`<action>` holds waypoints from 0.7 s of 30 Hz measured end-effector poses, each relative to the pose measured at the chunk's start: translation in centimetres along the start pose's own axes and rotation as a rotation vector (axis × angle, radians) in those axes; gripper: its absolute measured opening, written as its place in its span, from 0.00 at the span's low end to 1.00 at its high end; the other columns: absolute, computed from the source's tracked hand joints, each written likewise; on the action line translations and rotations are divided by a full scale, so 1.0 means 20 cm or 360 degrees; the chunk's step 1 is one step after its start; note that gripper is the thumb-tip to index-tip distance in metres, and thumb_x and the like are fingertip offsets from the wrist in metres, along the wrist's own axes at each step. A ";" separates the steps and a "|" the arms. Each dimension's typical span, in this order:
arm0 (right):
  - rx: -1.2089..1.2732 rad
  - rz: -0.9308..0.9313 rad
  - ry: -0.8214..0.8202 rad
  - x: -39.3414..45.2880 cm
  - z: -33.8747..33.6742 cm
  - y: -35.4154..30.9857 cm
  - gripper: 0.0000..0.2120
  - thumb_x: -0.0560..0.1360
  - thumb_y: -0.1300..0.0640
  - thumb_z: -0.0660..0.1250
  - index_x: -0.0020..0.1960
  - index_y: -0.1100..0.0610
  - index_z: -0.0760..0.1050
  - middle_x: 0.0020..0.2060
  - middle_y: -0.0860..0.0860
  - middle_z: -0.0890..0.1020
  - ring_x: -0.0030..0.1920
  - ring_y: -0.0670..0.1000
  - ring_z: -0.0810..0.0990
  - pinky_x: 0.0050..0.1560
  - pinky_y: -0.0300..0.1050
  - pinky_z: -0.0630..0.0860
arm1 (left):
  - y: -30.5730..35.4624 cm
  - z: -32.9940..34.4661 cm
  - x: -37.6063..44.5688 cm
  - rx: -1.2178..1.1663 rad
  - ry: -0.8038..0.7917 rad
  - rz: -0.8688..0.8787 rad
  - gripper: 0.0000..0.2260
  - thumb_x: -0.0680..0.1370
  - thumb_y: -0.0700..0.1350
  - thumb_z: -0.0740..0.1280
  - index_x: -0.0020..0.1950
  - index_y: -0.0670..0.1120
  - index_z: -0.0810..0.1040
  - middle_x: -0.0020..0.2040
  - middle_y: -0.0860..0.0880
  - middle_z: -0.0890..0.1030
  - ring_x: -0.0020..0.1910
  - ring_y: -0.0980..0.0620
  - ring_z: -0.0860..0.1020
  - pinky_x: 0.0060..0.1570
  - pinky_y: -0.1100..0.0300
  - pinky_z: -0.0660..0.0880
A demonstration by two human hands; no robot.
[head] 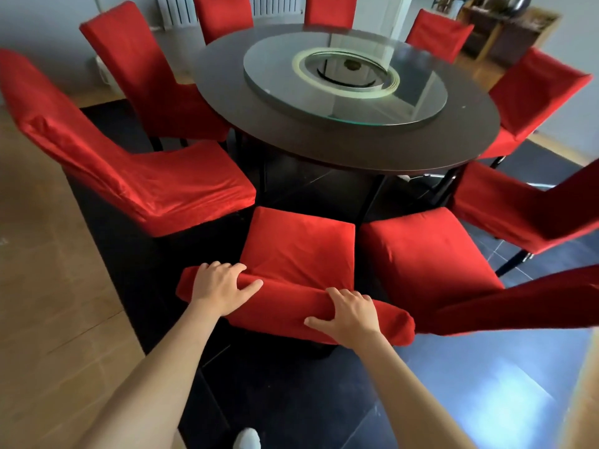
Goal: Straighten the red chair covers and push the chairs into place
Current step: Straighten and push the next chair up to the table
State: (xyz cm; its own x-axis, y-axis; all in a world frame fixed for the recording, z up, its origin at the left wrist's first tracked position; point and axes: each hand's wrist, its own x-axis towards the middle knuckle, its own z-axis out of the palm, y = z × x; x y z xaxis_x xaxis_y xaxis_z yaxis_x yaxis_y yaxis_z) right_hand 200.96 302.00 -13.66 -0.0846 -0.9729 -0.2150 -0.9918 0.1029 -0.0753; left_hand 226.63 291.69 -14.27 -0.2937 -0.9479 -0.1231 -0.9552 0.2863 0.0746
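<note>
Round dark table (340, 137) w/ a glass turntable (343, 82) in the middle, red-covered chairs ringed all round it. The chair in hand (298, 251) sits nearest the camera, seat facing the table, front edge not yet under the tabletop; the chair to the left (155, 186) is angled outward, and the chair to the right (421, 254) sits just beside the one in hand, seats nearly touching.

Both hands are on the top of its backrest (291, 306), so the step looks like a push-in. To do it well: push evenly w/ both arms so the chair goes straight, not twisting into the right neighbour; keep the cover from sliding on the frame, since the fabric at the backrest top looks bunched into a roll and may need a tug flat first.

Left hand (223, 283): fingers curled over the far side of the backrest top, thumb stretched along the near side, gripping it. Right hand (348, 314): same hold, fingers draped over the top, thumb spread wide to the left on the fabric.
</note>
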 end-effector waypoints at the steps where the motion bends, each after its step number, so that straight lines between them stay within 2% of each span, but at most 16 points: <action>1: 0.0008 0.0000 0.0020 0.00 0.00 0.00 0.48 0.59 0.18 0.45 0.64 0.49 0.71 0.55 0.48 0.80 0.57 0.52 0.76 0.59 0.48 0.69 | 0.00 0.00 -0.01 -0.0011 0.0002 -0.0004 0.31 0.74 0.70 0.54 0.68 0.53 0.74 0.61 0.50 0.80 0.63 0.49 0.74 0.65 0.51 0.63; 5: 0.0009 -0.0020 0.0068 -0.03 0.02 0.01 0.46 0.58 0.18 0.45 0.59 0.49 0.72 0.51 0.47 0.80 0.54 0.52 0.77 0.56 0.48 0.69 | 0.02 0.01 -0.06 -0.0031 0.0005 -0.0026 0.30 0.75 0.69 0.54 0.68 0.52 0.74 0.61 0.50 0.80 0.63 0.48 0.74 0.65 0.51 0.63; 11: -0.0003 -0.0089 0.0025 -0.08 0.02 0.04 0.46 0.58 0.19 0.46 0.60 0.49 0.72 0.51 0.48 0.80 0.54 0.52 0.77 0.57 0.48 0.69 | 0.08 0.02 -0.24 -0.0006 0.0023 -0.0128 0.32 0.75 0.70 0.50 0.69 0.53 0.73 0.59 0.50 0.81 0.61 0.48 0.75 0.63 0.51 0.64; 14: -0.0057 -0.0124 0.0022 -0.11 0.03 0.05 0.45 0.59 0.19 0.46 0.60 0.49 0.71 0.51 0.48 0.80 0.54 0.52 0.77 0.58 0.48 0.68 | 0.12 0.04 -0.36 -0.0047 0.0128 -0.0200 0.37 0.72 0.70 0.43 0.68 0.51 0.74 0.58 0.50 0.81 0.60 0.48 0.76 0.65 0.47 0.62; 17: -0.0086 -0.0129 0.0037 -0.12 0.04 0.05 0.44 0.60 0.19 0.46 0.60 0.50 0.71 0.51 0.48 0.80 0.54 0.52 0.77 0.59 0.49 0.68 | 0.17 0.08 -0.44 -0.0203 0.0313 -0.0203 0.37 0.72 0.68 0.45 0.64 0.48 0.78 0.58 0.49 0.82 0.62 0.46 0.76 0.66 0.43 0.63; 21: -0.0087 -0.0118 0.0070 -0.12 0.05 0.04 0.43 0.60 0.19 0.46 0.59 0.49 0.71 0.50 0.48 0.79 0.53 0.52 0.77 0.57 0.49 0.68 | 0.15 0.07 -0.42 -0.0104 0.0259 -0.0197 0.39 0.70 0.70 0.43 0.67 0.49 0.76 0.59 0.48 0.81 0.62 0.46 0.75 0.68 0.44 0.61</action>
State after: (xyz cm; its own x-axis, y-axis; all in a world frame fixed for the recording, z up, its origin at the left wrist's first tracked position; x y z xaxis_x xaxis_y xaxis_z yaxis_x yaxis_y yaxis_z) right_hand 200.47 304.66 -14.09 -0.0137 -0.9858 -0.1676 -0.9992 0.0200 -0.0360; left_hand 226.17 300.63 -14.35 -0.1596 -0.9869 0.0258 -0.9778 0.1616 0.1337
